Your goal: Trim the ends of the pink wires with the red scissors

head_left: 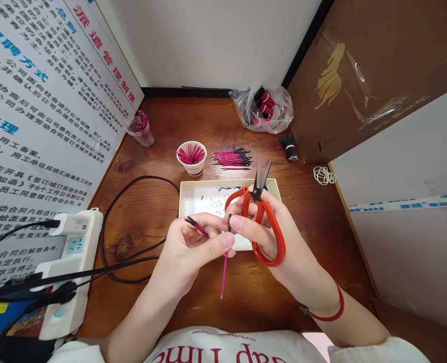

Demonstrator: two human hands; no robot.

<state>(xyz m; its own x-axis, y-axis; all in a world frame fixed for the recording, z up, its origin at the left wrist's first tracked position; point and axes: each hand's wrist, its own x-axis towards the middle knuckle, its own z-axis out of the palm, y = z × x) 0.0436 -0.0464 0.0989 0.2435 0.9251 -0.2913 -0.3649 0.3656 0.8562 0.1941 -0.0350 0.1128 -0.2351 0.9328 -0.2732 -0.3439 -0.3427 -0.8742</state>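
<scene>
My left hand (195, 247) is closed on pink wires with black ends (197, 226); its thumb and index finger pinch a single pink wire (224, 275) that hangs downward. Near that wire's black upper end are the thumb and index finger of my right hand (272, 234). Red-handled scissors (278, 239) hang in the right hand, blades apart and pointing up and away. Beneath both hands lies a shallow white tray (185, 194) with small black bits in it. Beyond the tray, pink wires (233, 158) are piled beside a white paper cup (193, 169) of pink wires.
A plastic bag of bundled wires (261, 108) and a tied black bundle (289, 146) are at the back right. White string (324, 175) lies at right. On the left are a clear cup (142, 133), a black cable (112, 196) and a power strip (72, 272).
</scene>
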